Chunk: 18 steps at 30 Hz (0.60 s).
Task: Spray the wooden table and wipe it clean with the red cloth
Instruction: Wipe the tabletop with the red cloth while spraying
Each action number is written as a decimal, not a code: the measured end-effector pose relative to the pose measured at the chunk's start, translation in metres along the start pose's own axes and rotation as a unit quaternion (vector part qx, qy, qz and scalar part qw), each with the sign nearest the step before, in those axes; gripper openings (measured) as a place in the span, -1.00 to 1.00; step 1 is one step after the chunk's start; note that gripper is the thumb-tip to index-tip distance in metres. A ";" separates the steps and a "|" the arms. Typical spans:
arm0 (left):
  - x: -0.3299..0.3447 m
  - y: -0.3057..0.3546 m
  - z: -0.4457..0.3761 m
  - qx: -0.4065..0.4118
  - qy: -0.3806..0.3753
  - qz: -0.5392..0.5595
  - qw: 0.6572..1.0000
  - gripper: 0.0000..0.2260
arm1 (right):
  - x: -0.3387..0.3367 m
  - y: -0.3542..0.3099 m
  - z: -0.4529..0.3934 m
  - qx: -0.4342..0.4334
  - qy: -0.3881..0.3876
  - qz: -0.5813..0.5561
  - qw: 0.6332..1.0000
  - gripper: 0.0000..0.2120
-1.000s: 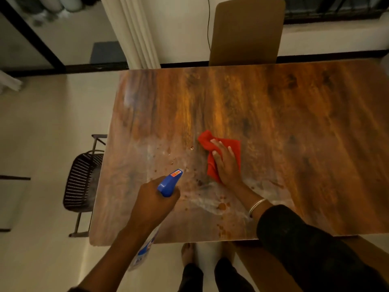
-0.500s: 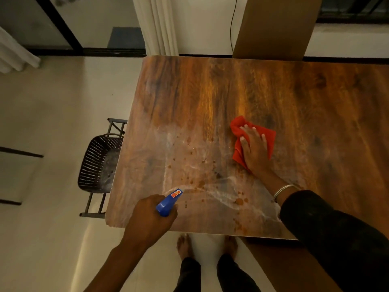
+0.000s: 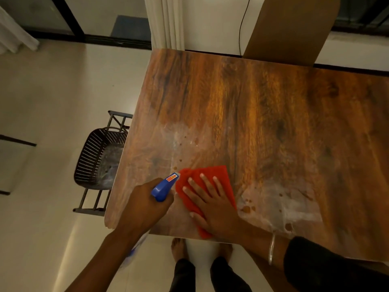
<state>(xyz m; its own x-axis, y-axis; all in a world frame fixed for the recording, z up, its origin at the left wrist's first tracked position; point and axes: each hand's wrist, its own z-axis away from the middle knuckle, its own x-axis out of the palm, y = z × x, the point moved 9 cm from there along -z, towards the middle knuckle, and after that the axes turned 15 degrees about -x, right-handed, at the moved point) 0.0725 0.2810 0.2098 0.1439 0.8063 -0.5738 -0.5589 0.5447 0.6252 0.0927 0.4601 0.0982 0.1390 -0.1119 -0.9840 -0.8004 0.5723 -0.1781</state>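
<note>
The wooden table (image 3: pixel 263 114) fills the right of the view, with wet streaks and brown spots near its front edge. My right hand (image 3: pixel 212 205) lies flat, fingers spread, pressing the red cloth (image 3: pixel 219 175) onto the table near the front left corner. My left hand (image 3: pixel 145 205) grips the spray bottle (image 3: pixel 165 186) by its blue trigger head. The nozzle points at the cloth's left edge. The bottle's body hangs below my wrist, mostly hidden.
A dark perforated chair (image 3: pixel 99 159) stands at the table's left side. A tan chair back (image 3: pixel 292 28) rises behind the far edge, next to a white curtain (image 3: pixel 166 22). My bare feet (image 3: pixel 179 247) stand on the pale floor below the front edge.
My right hand has slid the red cloth leftward and toward the front edge, up next to the spray nozzle. The view has shifted left.
</note>
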 end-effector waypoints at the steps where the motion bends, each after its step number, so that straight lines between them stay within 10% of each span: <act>1: -0.002 -0.001 -0.001 0.000 -0.002 0.000 1.000 -0.93 | -0.002 0.002 -0.002 -0.024 -0.011 0.003 1.000 -0.32; 10: -0.024 -0.019 -0.004 -0.025 -0.006 0.009 1.000 -0.79 | -0.032 0.190 -0.109 0.231 -0.007 -0.022 0.973 -0.26; 18: -0.053 -0.018 -0.015 -0.029 0.021 0.018 0.999 -0.75 | 0.004 -0.034 -0.030 -0.021 -0.020 -0.020 0.999 -0.25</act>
<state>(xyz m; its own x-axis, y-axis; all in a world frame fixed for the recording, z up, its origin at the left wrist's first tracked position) 0.0632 0.2249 0.2210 0.0900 0.8138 -0.5742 -0.6099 0.5008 0.6141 0.1028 0.4161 0.1010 0.1941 -0.1003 -0.9758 -0.8175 0.5333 -0.2174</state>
